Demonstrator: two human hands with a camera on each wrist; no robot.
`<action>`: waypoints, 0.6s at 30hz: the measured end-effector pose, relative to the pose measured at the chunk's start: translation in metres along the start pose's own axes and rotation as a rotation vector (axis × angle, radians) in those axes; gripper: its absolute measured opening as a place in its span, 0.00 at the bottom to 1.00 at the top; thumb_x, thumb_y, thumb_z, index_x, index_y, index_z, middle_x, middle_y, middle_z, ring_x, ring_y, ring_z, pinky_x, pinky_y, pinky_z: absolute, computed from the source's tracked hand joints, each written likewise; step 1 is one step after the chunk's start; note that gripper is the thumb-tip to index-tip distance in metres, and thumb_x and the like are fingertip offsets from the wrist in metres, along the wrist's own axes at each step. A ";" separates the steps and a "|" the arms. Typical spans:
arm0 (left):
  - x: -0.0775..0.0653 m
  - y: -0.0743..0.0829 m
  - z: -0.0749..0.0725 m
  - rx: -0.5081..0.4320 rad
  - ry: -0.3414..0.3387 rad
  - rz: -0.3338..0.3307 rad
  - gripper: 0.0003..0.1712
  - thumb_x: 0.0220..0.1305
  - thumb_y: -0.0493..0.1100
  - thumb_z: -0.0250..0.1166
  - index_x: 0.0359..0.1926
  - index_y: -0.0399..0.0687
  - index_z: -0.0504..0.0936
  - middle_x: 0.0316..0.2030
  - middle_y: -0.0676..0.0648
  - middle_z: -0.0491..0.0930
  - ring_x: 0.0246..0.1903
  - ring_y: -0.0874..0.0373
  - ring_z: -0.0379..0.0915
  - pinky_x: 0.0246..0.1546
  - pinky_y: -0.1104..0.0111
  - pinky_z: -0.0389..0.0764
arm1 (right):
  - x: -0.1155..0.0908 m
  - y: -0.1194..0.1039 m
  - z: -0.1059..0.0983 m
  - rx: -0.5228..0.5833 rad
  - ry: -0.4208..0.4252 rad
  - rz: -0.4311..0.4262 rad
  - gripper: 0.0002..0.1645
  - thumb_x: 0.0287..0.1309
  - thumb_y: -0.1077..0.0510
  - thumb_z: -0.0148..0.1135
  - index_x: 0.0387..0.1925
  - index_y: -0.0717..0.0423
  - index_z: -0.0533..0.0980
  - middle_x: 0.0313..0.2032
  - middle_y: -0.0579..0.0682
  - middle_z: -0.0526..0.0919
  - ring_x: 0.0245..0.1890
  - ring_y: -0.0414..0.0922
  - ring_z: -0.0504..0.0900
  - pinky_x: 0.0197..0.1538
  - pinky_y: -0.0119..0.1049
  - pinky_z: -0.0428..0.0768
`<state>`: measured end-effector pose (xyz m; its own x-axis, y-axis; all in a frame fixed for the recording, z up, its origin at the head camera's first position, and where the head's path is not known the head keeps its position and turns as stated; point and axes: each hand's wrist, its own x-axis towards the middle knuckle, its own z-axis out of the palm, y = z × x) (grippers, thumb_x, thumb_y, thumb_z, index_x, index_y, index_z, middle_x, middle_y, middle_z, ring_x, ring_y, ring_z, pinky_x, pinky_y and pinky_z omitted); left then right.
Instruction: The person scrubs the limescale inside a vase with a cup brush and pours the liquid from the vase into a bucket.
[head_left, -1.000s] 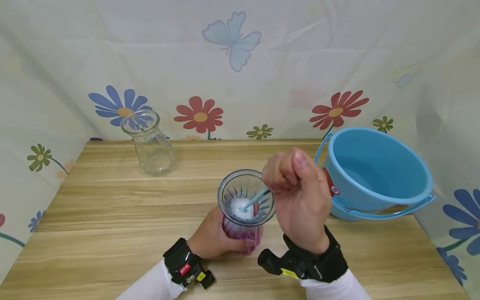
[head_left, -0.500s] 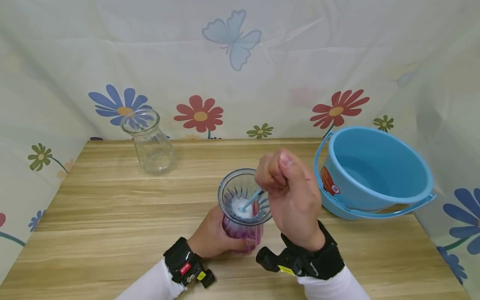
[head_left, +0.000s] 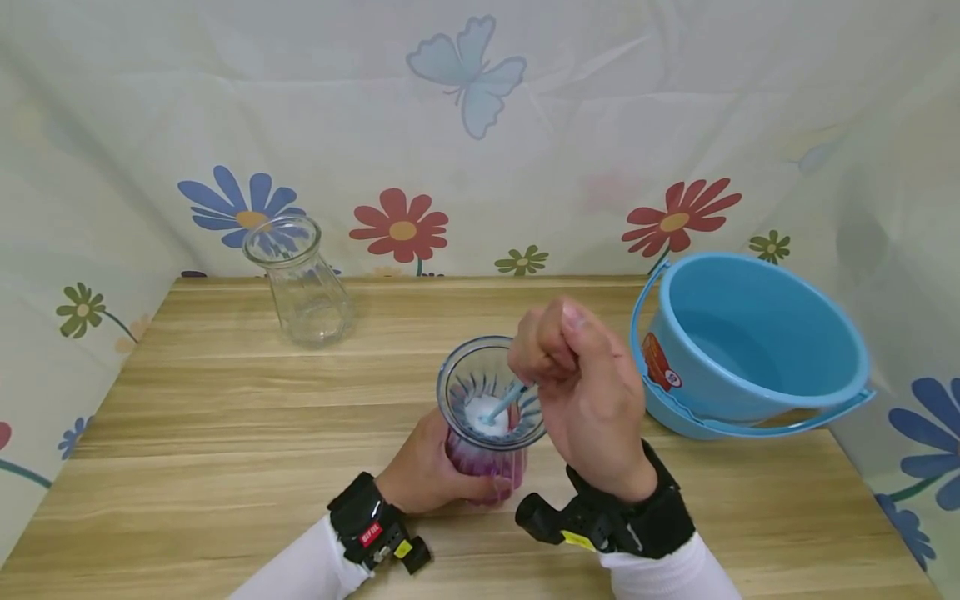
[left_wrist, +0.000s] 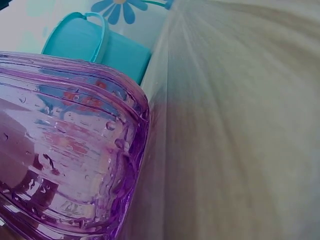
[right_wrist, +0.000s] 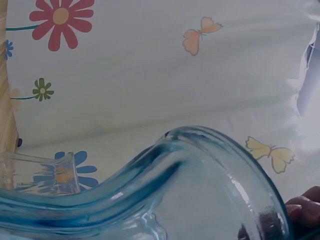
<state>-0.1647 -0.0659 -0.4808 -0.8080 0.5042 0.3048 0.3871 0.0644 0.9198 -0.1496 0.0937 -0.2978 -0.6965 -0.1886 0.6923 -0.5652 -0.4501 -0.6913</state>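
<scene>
A ribbed glass vase, bluish at the flared rim and purple lower down, stands upright before me. My left hand grips its lower body, thumb across the front. In the left wrist view the vase's purple base shows water drops. My right hand, in a fist over the rim's right side, holds a bottle brush by its light blue handle. The brush's white head is down inside the vase. In the right wrist view the blue rim fills the foreground, with fingers at the right edge.
A second, clear glass vase stands at the back left of the wooden table. At the right is a light blue bucket, its handle hanging down in front. Flower-printed curtains enclose the back and sides.
My right hand has shifted slightly left over the rim, the brush handle with it, then stays nearly in place. My left hand and the vase keep their place.
</scene>
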 end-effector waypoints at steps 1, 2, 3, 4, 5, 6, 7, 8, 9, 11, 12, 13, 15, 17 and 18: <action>0.000 -0.001 0.000 0.003 0.000 0.002 0.48 0.38 0.52 0.82 0.60 0.65 0.66 0.52 0.55 0.77 0.50 0.58 0.73 0.54 0.57 0.77 | 0.000 0.000 0.000 0.011 0.004 -0.006 0.22 0.73 0.60 0.31 0.19 0.56 0.52 0.18 0.47 0.52 0.17 0.42 0.55 0.22 0.39 0.53; 0.000 -0.002 0.000 0.009 0.001 0.005 0.48 0.38 0.53 0.82 0.60 0.65 0.66 0.52 0.56 0.77 0.50 0.58 0.73 0.53 0.57 0.77 | 0.000 -0.001 0.000 0.026 0.011 -0.014 0.22 0.73 0.59 0.31 0.18 0.56 0.52 0.17 0.46 0.52 0.17 0.41 0.55 0.20 0.38 0.52; 0.000 -0.002 0.000 0.015 0.003 0.007 0.48 0.38 0.53 0.81 0.60 0.65 0.66 0.51 0.57 0.77 0.50 0.58 0.73 0.53 0.58 0.77 | 0.000 -0.001 0.000 0.041 0.018 -0.024 0.23 0.73 0.59 0.32 0.18 0.56 0.52 0.17 0.46 0.51 0.16 0.41 0.54 0.19 0.38 0.51; 0.000 -0.001 0.000 0.018 0.006 0.008 0.47 0.38 0.54 0.81 0.60 0.65 0.66 0.51 0.58 0.77 0.50 0.58 0.73 0.53 0.58 0.77 | 0.000 -0.001 0.000 0.053 0.025 -0.034 0.23 0.73 0.59 0.32 0.18 0.55 0.51 0.16 0.46 0.51 0.15 0.40 0.54 0.18 0.37 0.51; 0.000 0.001 -0.001 0.015 0.007 0.011 0.47 0.38 0.53 0.81 0.60 0.65 0.66 0.51 0.58 0.77 0.50 0.58 0.73 0.53 0.58 0.77 | -0.001 -0.001 -0.001 0.067 0.032 -0.041 0.23 0.72 0.60 0.33 0.17 0.55 0.51 0.16 0.46 0.51 0.15 0.40 0.54 0.18 0.37 0.50; 0.000 0.005 -0.001 0.006 0.007 0.014 0.47 0.38 0.51 0.81 0.60 0.64 0.66 0.51 0.57 0.77 0.50 0.58 0.73 0.54 0.57 0.77 | -0.001 -0.001 -0.001 0.081 0.039 -0.050 0.23 0.72 0.60 0.33 0.17 0.55 0.51 0.16 0.46 0.51 0.14 0.40 0.54 0.17 0.36 0.49; 0.001 0.010 -0.002 -0.001 0.005 0.017 0.47 0.38 0.49 0.82 0.60 0.63 0.67 0.51 0.57 0.77 0.50 0.57 0.73 0.54 0.57 0.76 | -0.002 -0.002 -0.002 0.091 0.046 -0.058 0.23 0.71 0.60 0.33 0.16 0.55 0.51 0.15 0.45 0.51 0.14 0.40 0.54 0.17 0.36 0.49; 0.001 0.016 -0.003 -0.009 0.005 0.018 0.47 0.38 0.47 0.82 0.60 0.62 0.67 0.52 0.56 0.77 0.51 0.57 0.73 0.54 0.57 0.76 | -0.003 -0.003 -0.003 0.100 0.047 -0.067 0.23 0.71 0.60 0.33 0.16 0.55 0.51 0.15 0.45 0.51 0.14 0.39 0.54 0.17 0.35 0.49; 0.001 0.021 -0.003 -0.016 0.003 0.021 0.47 0.37 0.45 0.81 0.60 0.62 0.67 0.52 0.56 0.77 0.51 0.57 0.72 0.55 0.57 0.76 | -0.004 -0.003 -0.003 0.108 0.043 -0.075 0.23 0.70 0.60 0.32 0.16 0.55 0.51 0.15 0.45 0.51 0.13 0.39 0.54 0.16 0.35 0.49; 0.002 0.030 -0.005 -0.028 0.000 0.026 0.48 0.37 0.42 0.81 0.61 0.59 0.67 0.52 0.55 0.77 0.51 0.56 0.72 0.56 0.56 0.75 | -0.005 -0.005 -0.004 0.121 0.032 -0.091 0.23 0.70 0.60 0.31 0.16 0.55 0.50 0.15 0.45 0.50 0.13 0.39 0.53 0.16 0.33 0.49; 0.002 0.033 -0.005 -0.030 -0.002 0.027 0.48 0.37 0.40 0.81 0.61 0.59 0.66 0.53 0.54 0.77 0.52 0.56 0.72 0.56 0.55 0.75 | -0.006 -0.005 -0.004 0.125 0.025 -0.100 0.23 0.70 0.61 0.31 0.16 0.55 0.50 0.15 0.45 0.50 0.13 0.38 0.53 0.16 0.33 0.49; 0.002 0.033 -0.005 -0.029 -0.003 0.029 0.48 0.37 0.40 0.81 0.61 0.59 0.66 0.53 0.54 0.77 0.52 0.56 0.72 0.56 0.55 0.75 | -0.006 -0.005 -0.005 0.125 0.017 -0.107 0.23 0.69 0.61 0.30 0.15 0.55 0.49 0.15 0.45 0.50 0.13 0.38 0.53 0.16 0.32 0.49; 0.002 0.026 -0.004 -0.024 -0.002 0.030 0.49 0.37 0.42 0.81 0.62 0.60 0.66 0.53 0.55 0.76 0.52 0.56 0.71 0.56 0.55 0.75 | -0.006 -0.004 -0.005 0.121 0.014 -0.113 0.23 0.69 0.62 0.31 0.15 0.54 0.49 0.14 0.45 0.50 0.12 0.38 0.53 0.16 0.32 0.49; 0.002 0.017 -0.003 -0.016 -0.002 0.029 0.49 0.37 0.45 0.81 0.62 0.62 0.65 0.53 0.56 0.76 0.52 0.57 0.71 0.56 0.55 0.75 | -0.005 -0.002 -0.006 0.104 0.016 -0.118 0.23 0.68 0.62 0.32 0.14 0.54 0.50 0.13 0.45 0.50 0.12 0.38 0.53 0.15 0.31 0.49; 0.002 0.011 -0.003 -0.014 -0.003 0.026 0.50 0.37 0.46 0.81 0.62 0.63 0.65 0.54 0.56 0.76 0.53 0.57 0.71 0.56 0.56 0.75 | -0.005 0.000 -0.006 0.096 0.017 -0.119 0.24 0.68 0.62 0.33 0.13 0.55 0.50 0.13 0.45 0.50 0.11 0.38 0.54 0.15 0.31 0.49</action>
<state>-0.1630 -0.0665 -0.4690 -0.7964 0.5082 0.3279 0.4018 0.0392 0.9149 -0.1491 0.0995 -0.3023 -0.6350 -0.1141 0.7640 -0.6003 -0.5497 -0.5810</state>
